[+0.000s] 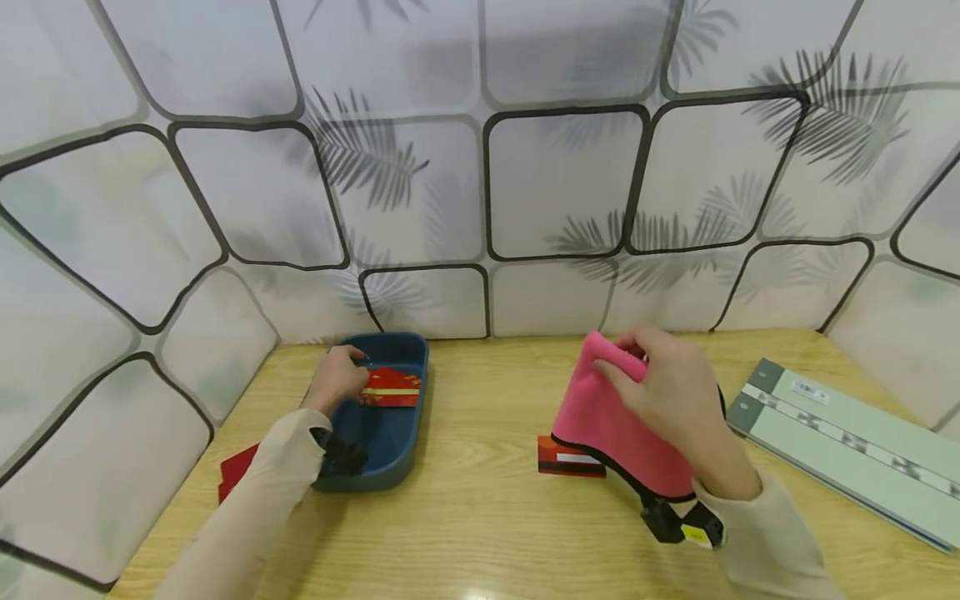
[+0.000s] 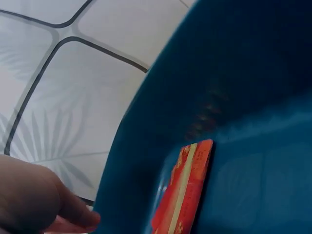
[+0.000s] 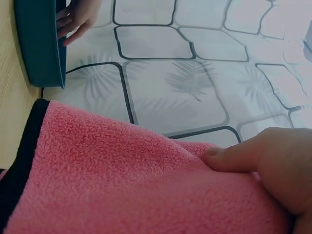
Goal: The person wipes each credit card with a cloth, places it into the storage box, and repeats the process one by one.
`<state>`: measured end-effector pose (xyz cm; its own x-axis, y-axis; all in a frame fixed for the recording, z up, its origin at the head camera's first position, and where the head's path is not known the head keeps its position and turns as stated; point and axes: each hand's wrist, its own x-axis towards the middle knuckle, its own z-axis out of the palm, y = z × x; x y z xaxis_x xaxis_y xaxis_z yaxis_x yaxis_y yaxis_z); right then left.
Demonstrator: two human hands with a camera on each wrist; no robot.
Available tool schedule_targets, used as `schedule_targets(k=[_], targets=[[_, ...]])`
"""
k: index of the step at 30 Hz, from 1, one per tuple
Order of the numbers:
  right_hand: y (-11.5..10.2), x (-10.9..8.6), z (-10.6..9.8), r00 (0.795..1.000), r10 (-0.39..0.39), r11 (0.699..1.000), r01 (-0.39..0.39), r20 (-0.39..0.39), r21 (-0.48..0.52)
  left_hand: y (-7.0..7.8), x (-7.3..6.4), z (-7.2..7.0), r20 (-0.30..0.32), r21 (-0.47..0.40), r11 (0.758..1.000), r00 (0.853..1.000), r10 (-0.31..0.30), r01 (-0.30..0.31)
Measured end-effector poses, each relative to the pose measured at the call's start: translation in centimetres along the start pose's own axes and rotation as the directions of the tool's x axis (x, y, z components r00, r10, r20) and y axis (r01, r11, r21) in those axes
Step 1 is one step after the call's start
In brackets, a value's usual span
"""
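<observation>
My right hand pinches a pink cloth with black edging by its upper part and holds it up above the table. In the right wrist view, the thumb presses on the fluffy cloth. Over the left side of a blue plastic bin hangs my left hand, its fingers loose and apparently holding nothing. Beside those fingers, red envelopes with a gold band lie at the far end inside the bin. The left wrist view shows the red envelopes against the bin's wall.
An orange and black card or packet lies partly hidden beneath the cloth. Pale green binders lie at the right edge. More red envelopes lie left of the bin, partly behind my sleeve. A patterned wall closes the table's back.
</observation>
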<state>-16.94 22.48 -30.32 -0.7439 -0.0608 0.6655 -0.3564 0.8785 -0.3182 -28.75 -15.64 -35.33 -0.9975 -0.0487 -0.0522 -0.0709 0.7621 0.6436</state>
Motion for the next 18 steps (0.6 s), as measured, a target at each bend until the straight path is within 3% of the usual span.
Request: schedule_targets(k=[5, 8, 10, 13, 15, 18], targets=[[-0.1, -0.2, -0.1, 0.999, 0.022, 1.000, -0.022, 0.024, 0.001, 0.4, -1.2, -0.9, -0.074, -0.036, 0.998, 0.996, 0.052, -0.055], [-0.2, -0.2, -0.1, 1.000, 0.014, 1.000, -0.014, 0.027, 0.001, 1.8, -2.5, -1.5, -0.095, -0.035, 0.991, 0.987, 0.125, -0.129], [-0.2, -0.2, -0.2, 0.999, 0.012, 1.000, -0.012, 0.034, 0.000, 3.1, -3.7, -1.4, -0.078, -0.039, 0.981, 0.980, 0.184, -0.188], [-0.2, -0.3, -0.6, 0.997, 0.033, 0.999, -0.033, 0.074, -0.003, 5.1, -5.8, 0.0, -0.045, -0.050, 0.949, 0.950, 0.308, -0.310], [-0.2, -0.3, -1.1, 0.993, 0.058, 0.998, -0.058, 0.103, -0.008, 6.4, -6.9, 1.7, -0.005, -0.080, 0.918, 0.921, 0.389, -0.388], [-0.3, -0.4, -2.0, 0.989, 0.082, 0.997, -0.081, 0.123, -0.012, 8.1, -8.2, 4.6, 0.086, -0.084, 0.892, 0.888, 0.451, -0.445]])
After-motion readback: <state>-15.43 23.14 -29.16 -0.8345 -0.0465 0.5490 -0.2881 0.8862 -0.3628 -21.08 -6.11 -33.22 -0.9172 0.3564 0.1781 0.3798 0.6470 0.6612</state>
